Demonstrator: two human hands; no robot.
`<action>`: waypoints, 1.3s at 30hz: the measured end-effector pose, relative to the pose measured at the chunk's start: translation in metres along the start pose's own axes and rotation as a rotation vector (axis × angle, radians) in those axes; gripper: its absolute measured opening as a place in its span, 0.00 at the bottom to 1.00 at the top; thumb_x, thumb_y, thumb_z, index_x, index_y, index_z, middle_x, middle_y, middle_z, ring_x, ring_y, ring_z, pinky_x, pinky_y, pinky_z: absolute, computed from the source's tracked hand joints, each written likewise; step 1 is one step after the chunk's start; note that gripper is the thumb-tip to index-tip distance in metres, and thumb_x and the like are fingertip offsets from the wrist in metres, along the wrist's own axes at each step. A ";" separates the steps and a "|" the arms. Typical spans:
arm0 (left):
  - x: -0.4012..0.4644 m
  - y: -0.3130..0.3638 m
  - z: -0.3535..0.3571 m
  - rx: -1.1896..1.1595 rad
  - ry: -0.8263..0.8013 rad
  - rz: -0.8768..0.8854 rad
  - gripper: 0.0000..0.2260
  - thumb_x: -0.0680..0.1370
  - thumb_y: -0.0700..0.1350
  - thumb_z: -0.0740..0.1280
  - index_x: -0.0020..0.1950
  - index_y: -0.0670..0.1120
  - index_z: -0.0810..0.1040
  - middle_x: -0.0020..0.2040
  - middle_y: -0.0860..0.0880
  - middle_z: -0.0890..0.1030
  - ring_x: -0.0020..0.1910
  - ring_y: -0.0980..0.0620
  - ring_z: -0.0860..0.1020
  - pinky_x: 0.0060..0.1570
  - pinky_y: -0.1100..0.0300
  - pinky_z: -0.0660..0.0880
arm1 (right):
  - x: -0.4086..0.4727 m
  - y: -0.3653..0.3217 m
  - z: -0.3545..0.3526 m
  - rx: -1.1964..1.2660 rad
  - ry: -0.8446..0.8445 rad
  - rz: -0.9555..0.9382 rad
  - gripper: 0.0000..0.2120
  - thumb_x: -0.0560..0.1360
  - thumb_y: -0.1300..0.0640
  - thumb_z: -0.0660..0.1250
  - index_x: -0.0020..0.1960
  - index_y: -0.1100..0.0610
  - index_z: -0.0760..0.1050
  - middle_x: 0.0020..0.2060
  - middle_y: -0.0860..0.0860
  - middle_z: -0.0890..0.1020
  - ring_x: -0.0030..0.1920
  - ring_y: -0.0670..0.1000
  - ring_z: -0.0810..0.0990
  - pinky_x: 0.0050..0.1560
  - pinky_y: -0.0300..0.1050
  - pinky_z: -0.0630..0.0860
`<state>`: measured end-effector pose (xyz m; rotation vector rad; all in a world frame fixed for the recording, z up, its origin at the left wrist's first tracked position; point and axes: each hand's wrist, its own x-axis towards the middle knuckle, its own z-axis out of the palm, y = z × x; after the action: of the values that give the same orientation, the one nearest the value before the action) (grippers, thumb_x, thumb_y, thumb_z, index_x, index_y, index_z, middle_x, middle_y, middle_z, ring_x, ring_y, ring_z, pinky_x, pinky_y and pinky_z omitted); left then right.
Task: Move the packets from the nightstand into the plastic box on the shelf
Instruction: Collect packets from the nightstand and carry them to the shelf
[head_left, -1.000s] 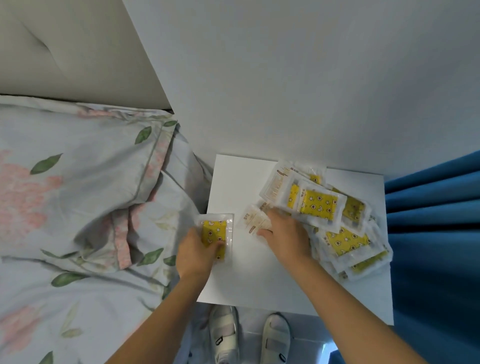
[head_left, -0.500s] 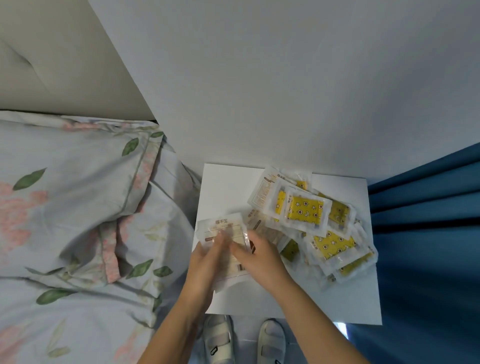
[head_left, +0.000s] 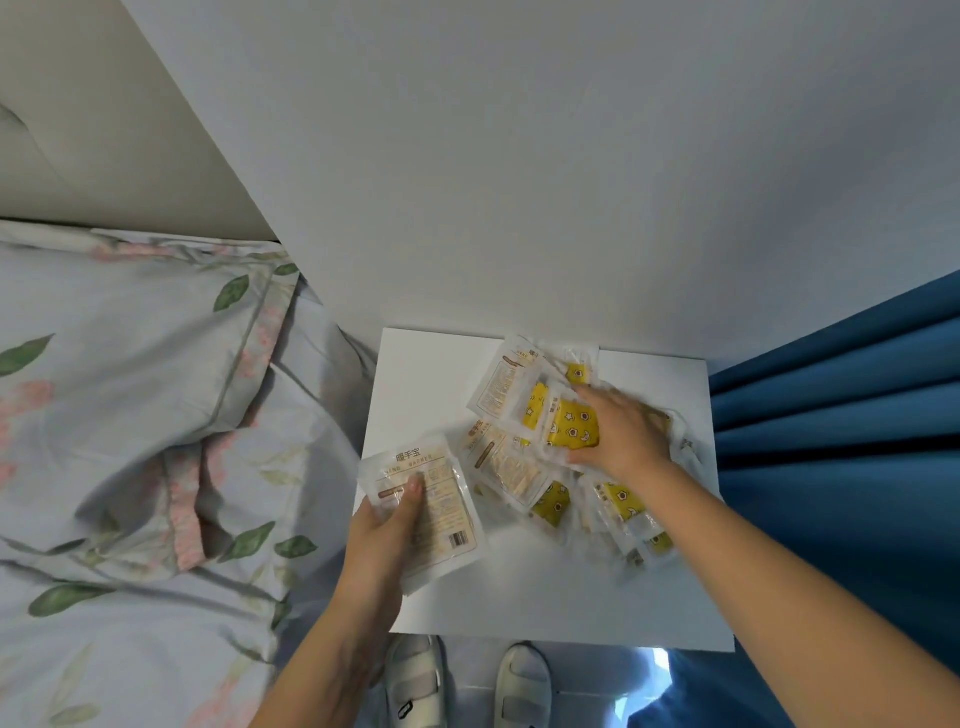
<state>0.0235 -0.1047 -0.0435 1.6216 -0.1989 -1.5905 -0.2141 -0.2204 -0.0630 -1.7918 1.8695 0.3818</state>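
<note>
A pile of clear packets (head_left: 618, 499), some with yellow star-print pads, lies on the right half of the white nightstand (head_left: 415, 374). My left hand (head_left: 382, 530) grips a small stack of packets (head_left: 441, 514) with printed text facing up, over the nightstand's left front part, thumb on top. My right hand (head_left: 621, 434) reaches into the pile, and its spread fingers lie on a yellow packet (head_left: 569, 428). The plastic box and the shelf are out of view.
A bed with floral bedding (head_left: 130, 441) borders the nightstand on the left. Blue curtains (head_left: 841, 441) hang at the right. A white wall (head_left: 519, 182) is behind. My feet in white sandals (head_left: 415, 686) stand in front of the nightstand.
My right hand passed a packet onto the stack in my left hand, then moved right and back to the pile. The stack now shows its text side.
</note>
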 end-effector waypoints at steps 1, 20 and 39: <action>-0.001 -0.001 0.001 0.003 0.004 -0.006 0.07 0.80 0.44 0.64 0.53 0.44 0.80 0.40 0.48 0.86 0.38 0.51 0.85 0.39 0.57 0.81 | 0.000 0.001 0.001 -0.024 0.019 -0.004 0.44 0.65 0.42 0.76 0.74 0.47 0.60 0.71 0.51 0.68 0.71 0.56 0.65 0.68 0.54 0.66; -0.006 -0.011 0.006 0.051 0.066 -0.023 0.10 0.79 0.47 0.66 0.56 0.44 0.80 0.48 0.45 0.86 0.48 0.44 0.84 0.56 0.45 0.78 | -0.022 -0.012 0.007 1.015 -0.108 0.023 0.11 0.81 0.53 0.60 0.63 0.50 0.73 0.51 0.44 0.80 0.53 0.47 0.79 0.52 0.42 0.76; -0.159 0.021 -0.008 0.013 0.107 0.176 0.09 0.79 0.44 0.66 0.54 0.42 0.81 0.46 0.45 0.86 0.43 0.50 0.85 0.36 0.61 0.80 | -0.180 -0.026 -0.047 1.181 -0.202 -0.215 0.24 0.71 0.59 0.73 0.64 0.46 0.72 0.65 0.43 0.72 0.65 0.45 0.72 0.54 0.40 0.79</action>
<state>0.0102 -0.0145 0.0888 1.6469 -0.2883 -1.3689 -0.1985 -0.0965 0.0773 -1.0298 1.2512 -0.5222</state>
